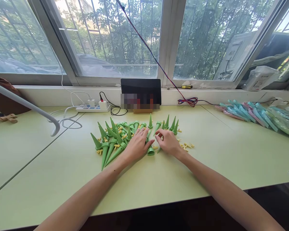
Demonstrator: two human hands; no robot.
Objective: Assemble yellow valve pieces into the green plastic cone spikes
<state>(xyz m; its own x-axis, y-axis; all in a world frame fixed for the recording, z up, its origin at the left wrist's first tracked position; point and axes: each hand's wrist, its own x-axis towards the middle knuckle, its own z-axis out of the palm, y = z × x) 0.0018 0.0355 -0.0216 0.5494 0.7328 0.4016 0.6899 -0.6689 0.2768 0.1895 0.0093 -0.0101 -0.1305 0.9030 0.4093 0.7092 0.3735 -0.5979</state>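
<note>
On the bench [231, 166] you have green spikes [105, 150] in front of the tablet [141, 88], most of them to its left, with yellow bits [188, 145] among them and more to its right. Your left hand [138, 141] lies palm down over the spikes in front of the tablet, fingers loosely spread, thumb near the round end of 1 spike. Your right hand [168, 142] is in front of the tablet's right edge, fingers curled, thumb near the index; you cannot tell whether they pinch anything. Left of the tablet is the power strip [93, 109]; well right, the bags [255, 115].
</note>
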